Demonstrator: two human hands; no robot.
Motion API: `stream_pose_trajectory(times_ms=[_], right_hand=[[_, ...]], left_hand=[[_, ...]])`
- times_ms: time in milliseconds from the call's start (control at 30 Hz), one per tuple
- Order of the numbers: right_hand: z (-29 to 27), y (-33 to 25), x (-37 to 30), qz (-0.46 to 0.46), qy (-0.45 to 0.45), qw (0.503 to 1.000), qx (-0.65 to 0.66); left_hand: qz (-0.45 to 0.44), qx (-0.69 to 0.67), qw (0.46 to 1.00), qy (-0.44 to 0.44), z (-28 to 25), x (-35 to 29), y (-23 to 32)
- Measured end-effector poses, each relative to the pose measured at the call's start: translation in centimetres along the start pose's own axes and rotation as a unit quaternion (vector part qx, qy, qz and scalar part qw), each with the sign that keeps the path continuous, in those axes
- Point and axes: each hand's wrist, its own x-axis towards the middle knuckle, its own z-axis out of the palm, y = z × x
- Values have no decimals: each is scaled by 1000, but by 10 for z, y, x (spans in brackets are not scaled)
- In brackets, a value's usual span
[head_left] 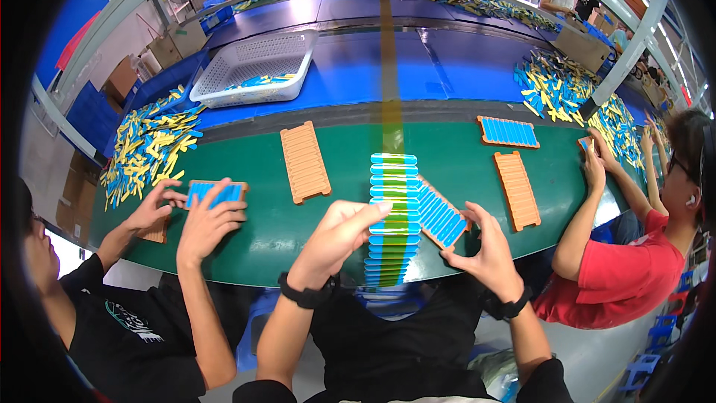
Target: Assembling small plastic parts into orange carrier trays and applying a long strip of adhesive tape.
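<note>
A long row of blue sticks (395, 235) lies side by side on a clear amber tape (392, 116) that runs from the far side toward me. My left hand (335, 239) grips the row's left edge, its thumb on top of the sticks and its other fingers partly hidden. To the right, an orange slotted tray (466, 233) filled with blue sticks sits tilted, its upper left part against or under the row. My right hand (488, 250) holds this tray at its lower right end between thumb and fingers.
Empty orange trays (305, 162) lie left and right on the green tabletop (343, 149); another tray (509, 132) holds blue sticks. Loose blue and yellow sticks (153, 149) form heaps. A white basket (253, 67) stands behind. Co-workers' hands (209, 220) are busy at both sides.
</note>
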Motion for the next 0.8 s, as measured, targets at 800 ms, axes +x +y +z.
stream_pose_trajectory(times_ms=[800], right_hand=[[-1, 2, 30, 62, -34, 989, 132]], left_hand=[[-15, 4, 995, 97, 58, -70, -73]])
